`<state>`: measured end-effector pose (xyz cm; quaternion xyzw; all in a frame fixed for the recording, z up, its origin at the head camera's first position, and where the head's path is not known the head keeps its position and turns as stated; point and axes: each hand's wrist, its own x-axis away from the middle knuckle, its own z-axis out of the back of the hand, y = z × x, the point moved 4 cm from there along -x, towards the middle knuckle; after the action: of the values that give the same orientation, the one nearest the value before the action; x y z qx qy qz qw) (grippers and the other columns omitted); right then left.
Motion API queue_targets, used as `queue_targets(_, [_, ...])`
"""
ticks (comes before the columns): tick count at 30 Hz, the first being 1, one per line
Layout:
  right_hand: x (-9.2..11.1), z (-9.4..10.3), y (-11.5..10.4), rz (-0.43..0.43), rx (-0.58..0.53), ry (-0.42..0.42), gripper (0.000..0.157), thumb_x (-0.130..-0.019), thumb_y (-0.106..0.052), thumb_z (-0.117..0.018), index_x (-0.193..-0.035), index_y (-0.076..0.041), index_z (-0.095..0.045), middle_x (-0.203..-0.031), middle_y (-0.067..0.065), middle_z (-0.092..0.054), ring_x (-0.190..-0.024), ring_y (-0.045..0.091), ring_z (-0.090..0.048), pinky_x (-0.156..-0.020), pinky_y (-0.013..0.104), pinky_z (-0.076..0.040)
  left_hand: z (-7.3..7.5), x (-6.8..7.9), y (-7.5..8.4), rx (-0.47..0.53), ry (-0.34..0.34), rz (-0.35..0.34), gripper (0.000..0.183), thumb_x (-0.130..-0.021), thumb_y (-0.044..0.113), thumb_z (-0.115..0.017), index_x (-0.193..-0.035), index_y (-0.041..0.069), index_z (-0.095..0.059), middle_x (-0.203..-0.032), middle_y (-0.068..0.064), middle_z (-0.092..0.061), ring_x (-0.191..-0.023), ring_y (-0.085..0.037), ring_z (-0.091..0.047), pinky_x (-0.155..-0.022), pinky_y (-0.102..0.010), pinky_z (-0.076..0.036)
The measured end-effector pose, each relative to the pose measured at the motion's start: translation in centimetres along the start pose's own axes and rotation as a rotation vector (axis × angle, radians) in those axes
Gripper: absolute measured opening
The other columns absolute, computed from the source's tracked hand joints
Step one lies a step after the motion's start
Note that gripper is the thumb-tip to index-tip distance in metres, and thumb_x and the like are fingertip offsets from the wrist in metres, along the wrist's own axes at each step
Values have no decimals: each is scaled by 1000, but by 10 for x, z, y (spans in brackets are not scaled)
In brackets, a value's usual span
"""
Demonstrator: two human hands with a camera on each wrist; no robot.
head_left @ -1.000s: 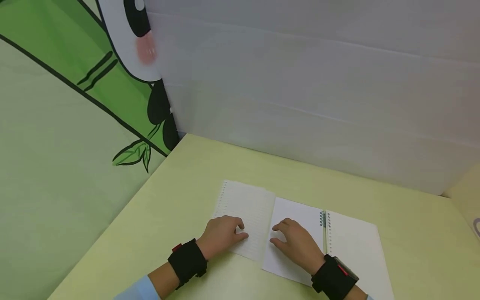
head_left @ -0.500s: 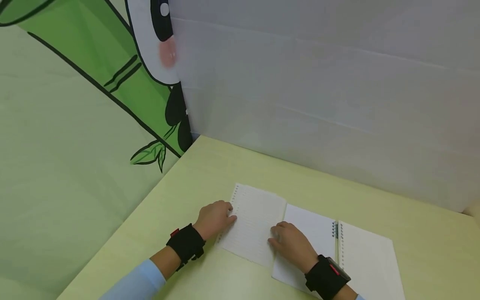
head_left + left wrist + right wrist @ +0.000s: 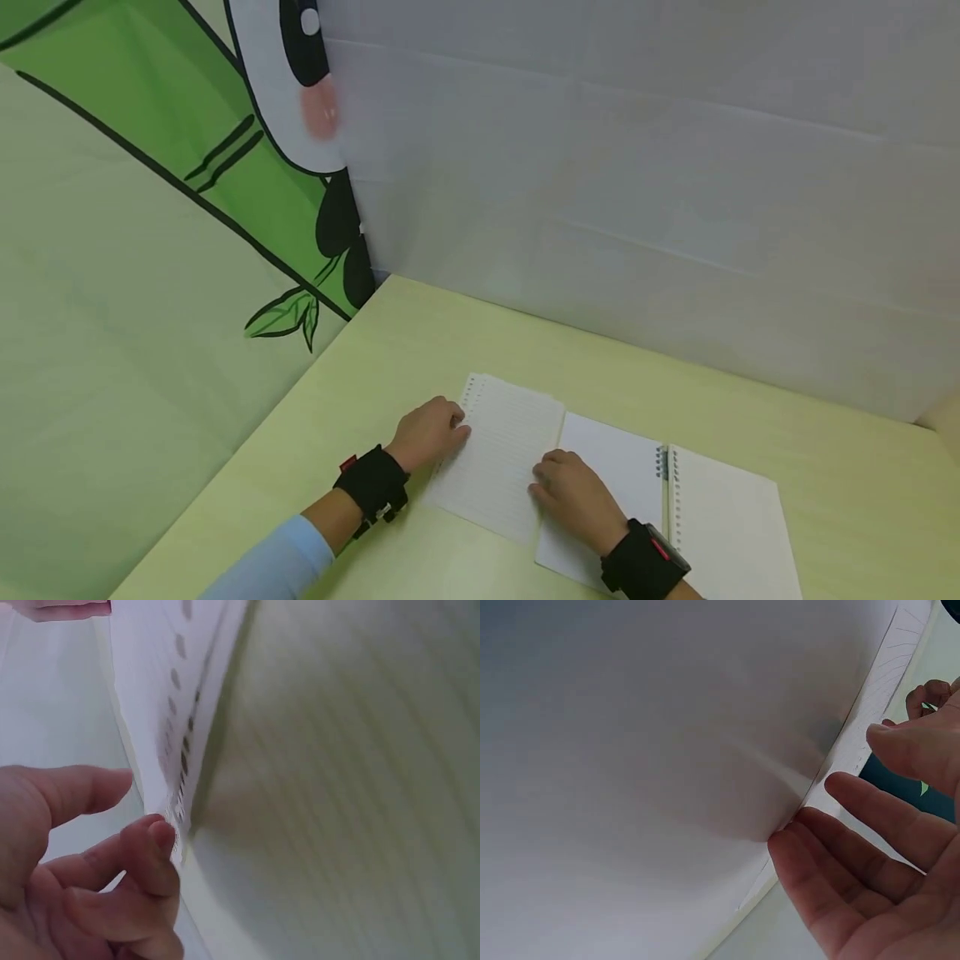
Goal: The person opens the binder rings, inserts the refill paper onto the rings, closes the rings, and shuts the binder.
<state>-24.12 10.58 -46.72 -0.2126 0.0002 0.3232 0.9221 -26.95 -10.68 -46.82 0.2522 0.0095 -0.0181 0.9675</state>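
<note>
Loose lined sheets [image 3: 498, 454] with punched holes down their left side lie on the table. My left hand [image 3: 426, 435] is at that punched edge; in the left wrist view its fingertips [image 3: 161, 834] touch the edge, the thumb held apart from them. At the opposite edge is my right hand [image 3: 577, 498], where the sheets meet an open spiral notebook's blank left page [image 3: 613, 458]. In the right wrist view, its fingertips [image 3: 780, 844] touch the paper edge, with the thumb lifted away. The right forearm and hand hide part of the notebook.
To the right of the spiral binding [image 3: 662, 463] lies the notebook's other page [image 3: 723, 517], blank and flat. The pale yellow table [image 3: 420, 333] meets a grey-white wall [image 3: 600, 183] behind and a green cartoon-printed wall [image 3: 150, 292] on the left.
My left hand has moved from over the lined sheets out to their punched left edge. My right hand has shifted left from the notebook page to the sheets' right edge. The head view has shifted slightly.
</note>
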Motion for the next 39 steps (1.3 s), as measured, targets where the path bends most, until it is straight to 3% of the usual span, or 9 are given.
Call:
queue_targets(3, [-1, -1, 0, 3, 1, 4, 24, -84, -14, -70, -98, 5, -73, -102, 21, -71, -99, 33, -62, -86, 48, -54, 3, 0, 0, 75, 41, -6, 16, -88, 17, -66, -93, 4, -71, -87, -10, -67, -71, -18, -56, -66, -38, -52])
queue_targets(7, [-3, -1, 2, -8, -3, 10, 25, -85, -15, -69, -100, 5, -72, -102, 21, -71, -98, 34, -62, -86, 49, -54, 8, -1, 5, 185, 71, -23, 10, -87, 14, -67, -88, 5, -69, -81, -10, -69, -66, -17, -56, -63, -38, -52])
queue_targets(11, [-3, 1, 7, -101, -93, 19, 31, -87, -14, -66, -110, 7, -68, -104, 23, -71, -99, 34, -63, -85, 50, -54, 15, 0, 10, 306, 53, -46, 14, -87, 11, -66, -95, 1, -71, -81, -10, -68, -70, -16, -54, -63, -34, -48])
queue_targets(17, [1, 6, 18, -315, -437, 89, 46, -94, -14, -57, -135, 8, -50, -108, 22, -71, -94, 30, -66, -78, 48, -55, 46, 14, 30, 461, -15, -164, 24, -91, 12, -62, -109, -2, -70, -95, -15, -72, -80, -19, -57, -69, -36, -49])
queue_targets(23, [-4, 6, 20, -356, -910, 19, 54, -101, -24, -46, -140, 13, -39, -118, 32, -65, -105, 34, -64, -89, 44, -57, 73, 31, 55, 598, -73, -223, 26, -92, 17, -62, -111, 1, -68, -98, -18, -71, -61, -14, -52, -56, -26, -46])
queue_targets(27, [0, 9, 21, -391, -1074, 9, 53, -100, -30, -47, -130, 14, -48, -104, 17, -69, -102, 31, -66, -83, 30, -59, 81, 36, 66, 655, -105, -252, 26, -93, 16, -61, -112, 0, -67, -98, -20, -69, -54, -8, -45, -51, -22, -41])
queue_targets(31, [12, 16, 26, -445, -1122, 75, 48, -97, -29, -55, -119, 13, -56, -85, -3, -66, -86, 19, -67, -73, 21, -57, 83, 36, 72, 671, -109, -280, 26, -93, 15, -61, -113, 1, -67, -96, -19, -68, -52, -7, -42, -50, -20, -38])
queue_targets(34, [25, 24, 30, -512, -1091, 149, 44, -94, -26, -59, -118, 11, -58, -79, -5, -63, -75, 13, -62, -67, 19, -54, 78, 33, 72, 640, -100, -289, 25, -92, 16, -62, -111, 2, -67, -93, -17, -68, -52, -8, -42, -50, -21, -36])
queue_targets(39, [54, 41, 40, -630, -1014, 265, 42, -92, -21, -63, -120, 9, -58, -75, -5, -63, -68, 12, -57, -60, 20, -51, 57, 23, 74, 546, -94, -301, 22, -90, 19, -65, -106, 4, -70, -90, -14, -70, -59, -13, -45, -55, -26, -39])
